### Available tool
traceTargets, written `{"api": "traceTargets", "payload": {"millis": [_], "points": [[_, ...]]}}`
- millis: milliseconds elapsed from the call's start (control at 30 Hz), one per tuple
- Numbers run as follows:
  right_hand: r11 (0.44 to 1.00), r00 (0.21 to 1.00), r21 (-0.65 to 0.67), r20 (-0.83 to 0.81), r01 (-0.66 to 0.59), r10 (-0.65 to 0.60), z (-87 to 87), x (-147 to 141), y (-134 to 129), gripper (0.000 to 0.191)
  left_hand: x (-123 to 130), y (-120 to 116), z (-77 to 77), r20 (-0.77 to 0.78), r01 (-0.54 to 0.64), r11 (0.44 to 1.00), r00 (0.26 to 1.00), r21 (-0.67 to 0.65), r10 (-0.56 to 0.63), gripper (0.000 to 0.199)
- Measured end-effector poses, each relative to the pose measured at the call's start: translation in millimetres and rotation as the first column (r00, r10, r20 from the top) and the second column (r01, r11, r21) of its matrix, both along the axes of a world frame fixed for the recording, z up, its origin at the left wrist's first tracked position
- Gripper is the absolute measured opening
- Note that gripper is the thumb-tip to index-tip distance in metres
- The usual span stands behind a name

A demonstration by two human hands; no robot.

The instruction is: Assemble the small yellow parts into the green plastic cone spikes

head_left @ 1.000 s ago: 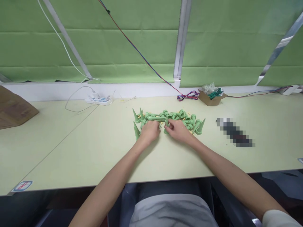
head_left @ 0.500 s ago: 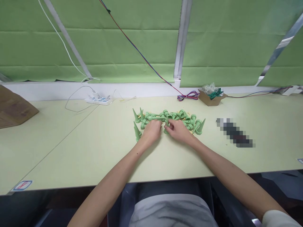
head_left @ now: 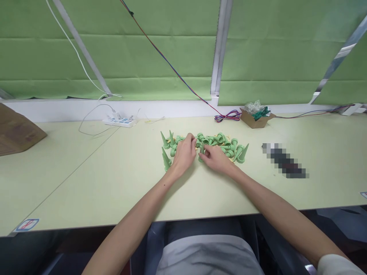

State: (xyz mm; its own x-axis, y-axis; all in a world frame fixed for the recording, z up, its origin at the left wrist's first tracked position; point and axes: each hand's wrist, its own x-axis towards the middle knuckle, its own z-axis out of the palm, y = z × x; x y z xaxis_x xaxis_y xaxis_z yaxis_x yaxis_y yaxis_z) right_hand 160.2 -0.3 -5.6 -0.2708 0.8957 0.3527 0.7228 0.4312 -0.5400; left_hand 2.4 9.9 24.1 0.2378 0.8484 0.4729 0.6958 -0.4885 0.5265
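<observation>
The left hand (head_left: pixel 184 152) has reached farther over the green cones (head_left: pixel 219 138).

No words, brand or number could be read. At the table's (head_left: pixel 189 202) front edge, on the left, a blue-bordered sticker (head_left: pixel 27 225) bore a red mark too small to make out. A second sticker (head_left: pixel 364 194), far right, was cut off by the frame.

cones (head_left: pixel 243 153): smooth plastic | table (head_left: pixel 86 191): smooth, low sheen | small box (head_left: pixel 254 123): matt cardboard | bag (head_left: pixel 252 106): glossy crinkled plastic | blinds (head_left: pixel 177 23): creased matt cloth | shirt (head_left: pixel 209 256): wrinkled cloth
</observation>
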Motion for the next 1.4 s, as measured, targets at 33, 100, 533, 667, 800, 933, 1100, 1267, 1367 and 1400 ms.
{"api": "traceTargets", "payload": {"millis": [33, 100, 533, 667, 800, 933, 1100, 1267, 1367, 1400], "points": [[1.0, 1.0, 0.001, -0.003, 0.004, -0.004, 0.1, 0, 0, 0.022, 0, 0, 0.0, 0.019, 0.005, 1.0, 1.0, 0.019, -0.005, 0.021], [1.0, 1.0, -0.002, -0.029, 0.007, -0.007, 0.4, 0, 0, 0.017, 1, 0, -0.1, 0.049, 0.012, 0.998, 0.999, 0.055, -0.015, 0.021], [0.989, 0.941, 0.123, -0.337, 0.082, -0.036, 12.4, -2, -6, 0.017, 4, -2, -4.6, 0.113, 0.116, 0.98, 0.984, 0.163, -0.135, 0.021], [0.984, 0.923, 0.147, -0.382, 0.097, -0.034, 13.0, -2, -7, 0.022, 4, 0, -10.0, 0.112, 0.144, 0.97, 0.979, 0.198, -0.168, 0.02], [0.981, 0.916, 0.183, -0.402, 0.07, 0.009, 11.5, -3, -6, 0.026, 4, 1, -12.4, 0.132, 0.172, 0.958, 0.97, 0.228, -0.205, 0.014], [0.981, 0.914, 0.187, -0.404, 0.06, 0.021, 10.3, -2, -6, 0.026, 5, 0, -11.4, 0.132, 0.195, 0.956, 0.965, 0.221, -0.227, 0.011], [0.978, 0.919, 0.2, -0.393, 0.052, 0.032, 10.1, -2, -5, 0.024, 5, -1, -11.4, 0.121, 0.197, 0.957, 0.967, 0.213, -0.226, 0.009], [0.978, 0.916, 0.201, -0.399, 0.048, 0.037, 10.3, -3, -5, 0.022, 5, 0, -12.5, 0.107, 0.201, 0.957, 0.968, 0.208, -0.227, 0.012], [0.977, 0.918, 0.207, -0.396, 0.053, 0.034, 10.4, -3, -5, 0.023, 5, 0, -12.2, 0.096, 0.204, 0.958, 0.969, 0.201, -0.227, 0.015], [0.977, 0.918, 0.207, -0.395, 0.056, 0.031, 10.4, -3, -5, 0.023, 5, 0, -12.0, 0.095, 0.2, 0.959, 0.97, 0.2, -0.222, 0.016]]}}
